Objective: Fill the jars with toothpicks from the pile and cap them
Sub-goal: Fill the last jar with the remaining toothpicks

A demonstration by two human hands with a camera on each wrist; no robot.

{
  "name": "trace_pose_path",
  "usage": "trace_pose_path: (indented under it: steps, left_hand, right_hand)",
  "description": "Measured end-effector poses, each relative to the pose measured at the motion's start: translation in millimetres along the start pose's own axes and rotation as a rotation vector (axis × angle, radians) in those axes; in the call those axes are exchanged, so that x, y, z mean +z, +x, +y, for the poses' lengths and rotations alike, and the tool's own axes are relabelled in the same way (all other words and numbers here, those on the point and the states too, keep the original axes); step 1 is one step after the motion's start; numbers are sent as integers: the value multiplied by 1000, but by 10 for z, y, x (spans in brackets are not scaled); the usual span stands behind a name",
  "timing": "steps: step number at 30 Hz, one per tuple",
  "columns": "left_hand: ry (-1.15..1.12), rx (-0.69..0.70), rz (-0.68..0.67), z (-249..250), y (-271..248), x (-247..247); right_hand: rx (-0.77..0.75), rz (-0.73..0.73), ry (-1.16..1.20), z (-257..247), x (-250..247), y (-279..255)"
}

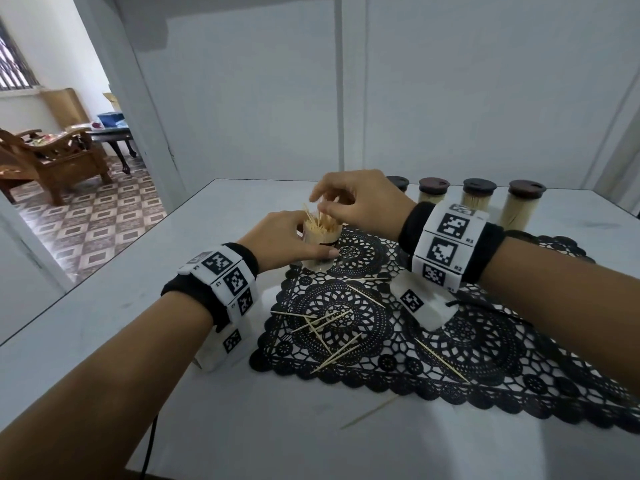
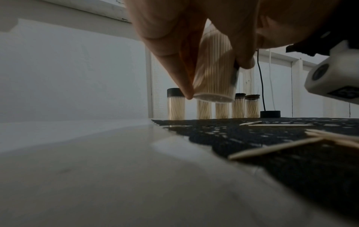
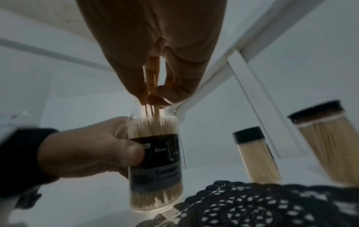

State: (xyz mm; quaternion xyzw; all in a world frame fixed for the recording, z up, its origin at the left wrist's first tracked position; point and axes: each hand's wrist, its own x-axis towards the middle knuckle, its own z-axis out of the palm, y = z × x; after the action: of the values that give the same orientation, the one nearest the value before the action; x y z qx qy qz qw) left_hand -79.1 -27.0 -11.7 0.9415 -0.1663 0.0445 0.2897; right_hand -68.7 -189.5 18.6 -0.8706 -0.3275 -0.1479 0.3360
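- Right hand [image 1: 360, 199] has its fingertips pinched together on a small bunch of thin wooden toothpicks [image 3: 152, 109], the lower ends poking into the open top of a clear plastic jar with a dark label [image 3: 155, 161].
- Left hand [image 1: 284, 240] sits right under and beside the right one, fingers and thumb wrapped round that jar, holding it tilted and lifted off the black lace doily [image 1: 433, 323].
- The jar's already packed nearly to the rim.
- Nearer the person than both hands, loose wooden toothpicks [image 1: 329, 327] lie scattered over the doily, with one on the white tabletop [image 1: 242, 427].
- Past the right hand, a row of filled clear jars with dark round caps [image 1: 479, 199] stands upright.
- A loose black cap [image 2: 270, 114] sits near them, at the doily's far edge.
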Motion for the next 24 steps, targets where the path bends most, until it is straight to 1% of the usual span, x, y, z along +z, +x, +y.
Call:
trace_pose_path:
  steps: [5,6,8,10,13,15,17,20,22,23,24]
  left_hand:
    - [-16,1,28,-7,5,11]
    - [-13,3,33,-8,5,9]
    - [-20,9,38,-7,6,4]
    - [-30,11,37,-1,2,0]
    - [-25,11,50,1,2,-1]
    - [-26,13,59,-9,5,1]
    - [-18,15,68,-27,6,4]
    - [6,32,81,-52,14,12]
    - [22,43,102,-60,21,7]
    - [28,46,112,-62,26,4]
    - [31,47,123,-66,32,1]
  right_hand:
    - [-109,-69,-144,64,124,-69]
    - [-96,-72,-115,71,136,-86]
    - [-11,-94,-39,59,100,-98]
    - [32,-121,-61,54,41,-100]
    - [-61,-51,-110,40,-18,-120]
    - [-116,-53,-118,58,-1,-149]
    - [-132,-49,-150,93,35,-148]
    - [-61,-1,-160,97,25,-132]
    - [25,21,-147,101,-6,-130]
    - [80,20,-138,94,-36,-140]
    - [133,-16,-160,95,-68,-162]
